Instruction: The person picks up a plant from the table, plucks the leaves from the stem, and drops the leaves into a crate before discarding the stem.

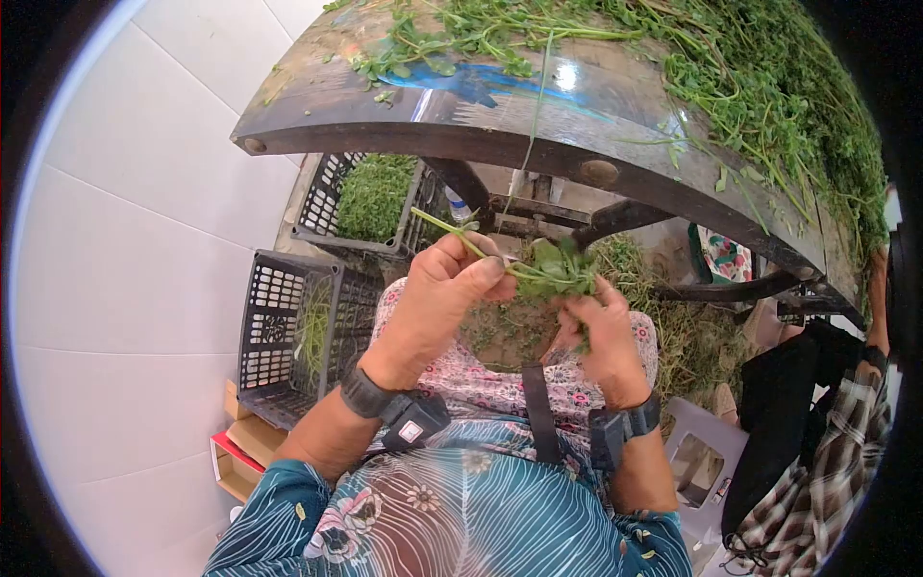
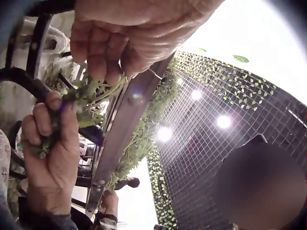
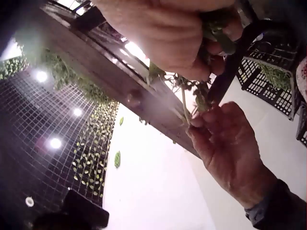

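Note:
My left hand [image 1: 437,303] pinches the stem of a leafy green sprig [image 1: 553,269] between thumb and fingers, above my lap. The pale stem end sticks out past that hand to the upper left. At the sprig's leafy end, my right hand [image 1: 608,341] curls its fingers round the leaves. In the left wrist view the right hand [image 2: 53,158] grips a bunch of dark leaves against its palm. From the right wrist, the left hand [image 3: 230,148] shows its thumb and fingertips together at the thin stems [image 3: 185,105].
A wooden table [image 1: 336,139] heaped with greens [image 1: 769,115] stands in front. At left are two black crates, one holding cut greens [image 1: 375,197], the other [image 1: 288,327] some stems. Loose plants lie on the floor [image 1: 707,356]. Another person's arm [image 1: 879,308] shows at right.

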A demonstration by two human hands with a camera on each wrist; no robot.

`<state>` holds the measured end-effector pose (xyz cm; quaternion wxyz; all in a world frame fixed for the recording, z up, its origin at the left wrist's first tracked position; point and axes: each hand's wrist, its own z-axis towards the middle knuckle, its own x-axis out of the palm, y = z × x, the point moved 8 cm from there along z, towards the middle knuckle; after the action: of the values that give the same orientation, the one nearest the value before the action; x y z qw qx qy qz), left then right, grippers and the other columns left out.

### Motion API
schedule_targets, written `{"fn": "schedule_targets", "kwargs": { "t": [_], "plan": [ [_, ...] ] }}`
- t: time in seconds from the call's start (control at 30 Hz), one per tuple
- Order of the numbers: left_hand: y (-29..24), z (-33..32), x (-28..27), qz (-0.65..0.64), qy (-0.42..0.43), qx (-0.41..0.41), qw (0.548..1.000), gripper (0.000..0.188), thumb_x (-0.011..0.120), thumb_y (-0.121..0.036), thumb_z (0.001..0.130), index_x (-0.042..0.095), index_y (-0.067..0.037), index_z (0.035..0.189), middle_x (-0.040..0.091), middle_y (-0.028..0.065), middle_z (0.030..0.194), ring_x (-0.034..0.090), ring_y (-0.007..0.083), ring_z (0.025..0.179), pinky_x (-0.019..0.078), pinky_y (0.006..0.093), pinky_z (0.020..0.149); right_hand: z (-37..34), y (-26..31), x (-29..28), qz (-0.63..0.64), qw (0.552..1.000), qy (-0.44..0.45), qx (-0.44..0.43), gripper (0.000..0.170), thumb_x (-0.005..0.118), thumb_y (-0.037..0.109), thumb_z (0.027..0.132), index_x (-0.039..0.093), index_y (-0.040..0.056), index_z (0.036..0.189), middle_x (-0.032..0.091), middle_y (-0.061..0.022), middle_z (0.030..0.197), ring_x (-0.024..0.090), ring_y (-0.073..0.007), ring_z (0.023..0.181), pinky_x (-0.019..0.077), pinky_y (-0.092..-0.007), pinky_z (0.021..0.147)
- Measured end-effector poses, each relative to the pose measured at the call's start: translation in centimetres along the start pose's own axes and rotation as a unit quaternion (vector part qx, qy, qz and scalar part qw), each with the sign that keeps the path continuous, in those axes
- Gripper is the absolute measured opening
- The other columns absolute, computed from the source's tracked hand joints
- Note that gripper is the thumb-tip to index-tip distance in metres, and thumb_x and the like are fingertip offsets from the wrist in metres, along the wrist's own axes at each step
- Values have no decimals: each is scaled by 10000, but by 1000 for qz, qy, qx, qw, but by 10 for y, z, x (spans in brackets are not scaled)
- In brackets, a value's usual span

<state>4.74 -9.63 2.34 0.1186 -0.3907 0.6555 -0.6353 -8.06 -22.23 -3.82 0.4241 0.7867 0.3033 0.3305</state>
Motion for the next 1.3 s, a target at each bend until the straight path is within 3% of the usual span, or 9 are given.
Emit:
{"fn": "schedule_targets", "kwargs": {
  "t": [0.17,0.3,0.5,0.73,0.9,1.0,1.03,1.13,1.3],
  "plan": [
    [4,1,-7,-7,7,14,1000,142,579,-133,848,540,-36,944,603,44,891,591,134,755,489,286,699,7,3,-43,264,963,-38,-44,328,501,94,804,452,84,1129,540,-33,972,484,-110,724,342,-205,479],
    [5,2,-15,-11,0,-1,1000,124,557,-126,862,535,-43,952,601,45,890,591,136,761,489,287,703,4,16,-59,350,931,-36,-96,297,533,95,795,459,81,1082,571,-68,979,496,-110,710,354,-201,464],
    [-3,3,-10,53,14,34,998,82,485,-78,878,522,-54,947,593,55,832,585,132,727,489,253,660,-3,33,-50,269,957,-41,-101,276,555,75,793,477,74,1059,600,-86,932,520,-92,638,361,-179,448],
    [3,-1,10,41,-2,-52,998,96,458,-71,887,527,-57,952,576,45,782,561,98,671,451,206,558,-5,34,-18,263,962,4,-77,252,540,57,806,485,69,1052,603,-107,931,531,-106,646,377,-202,460],
    [12,-2,34,146,99,-49,983,175,487,-166,907,567,-49,1009,581,-4,872,492,39,684,426,191,610,-8,37,14,318,943,70,-61,262,527,46,811,492,62,1070,601,-95,931,548,-132,705,418,-239,530],
    [29,-1,33,58,96,-93,989,205,479,-206,917,564,-45,1012,583,-13,884,495,43,693,423,188,619,-8,38,19,305,949,61,-53,288,559,69,819,490,64,1099,593,-81,938,533,-130,729,407,-228,544],
    [25,1,32,44,99,-63,992,248,462,-265,927,556,-49,1006,593,21,900,526,76,701,441,205,591,-8,37,19,298,952,53,-51,302,576,82,823,489,66,1112,588,-76,941,524,-127,736,396,-220,542],
    [24,3,22,-31,78,-114,990,276,449,-304,930,546,-53,990,601,65,917,559,121,716,464,233,554,-4,32,4,269,960,52,-54,275,593,118,831,507,69,1088,589,-65,945,526,-120,747,410,-229,561],
    [25,3,12,-27,48,-124,991,291,447,-322,929,544,-50,969,607,89,914,578,140,730,475,250,527,-3,27,4,278,957,74,-49,253,586,173,849,513,69,1068,595,-81,954,579,-183,827,482,-301,673]
  ]
}}
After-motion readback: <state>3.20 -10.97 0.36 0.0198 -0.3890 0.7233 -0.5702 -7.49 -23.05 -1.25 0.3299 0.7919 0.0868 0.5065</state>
